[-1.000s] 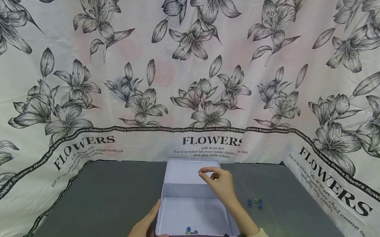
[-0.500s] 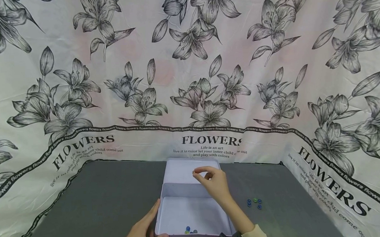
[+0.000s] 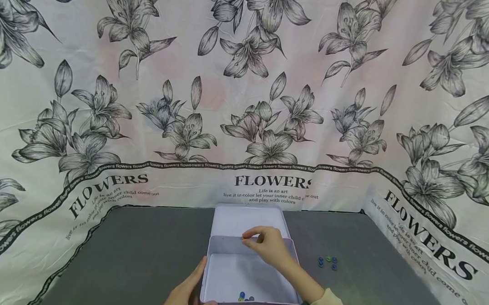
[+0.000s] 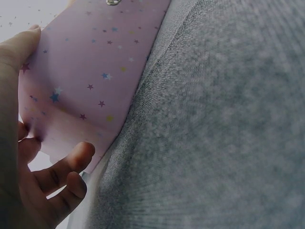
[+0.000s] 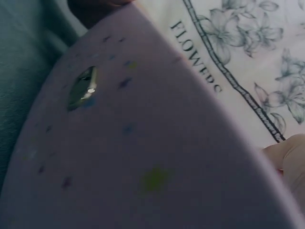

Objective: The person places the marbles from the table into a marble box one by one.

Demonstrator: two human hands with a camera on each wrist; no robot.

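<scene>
A lidded tin box [image 3: 221,267], pale inside and lilac with small stars outside, stands open on the table. My left hand [image 3: 183,294] grips its front left corner; in the left wrist view the thumb lies on the starred front wall [image 4: 90,71]. Above the box's inside, near its back wall, my right hand [image 3: 267,247] pinches something tiny between thumb and forefinger, mostly hidden by the fingertips. Several small blue, green and grey pieces [image 3: 242,295] lie inside by the front wall. The right wrist view is mostly filled by the box's front with its metal clasp [image 5: 83,88].
To the right of the box, several small round blue pieces [image 3: 334,267] and a green one [image 3: 329,259] lie on the grey tabletop [image 3: 150,247]. The lid [image 3: 247,218] leans back behind the box. A flower-printed cloth [image 3: 268,124] hangs around the table's back and sides.
My right hand has moved left and then down, from in front of the lid to over the box's inside, still pinching. The left hand keeps its grip on the box.
</scene>
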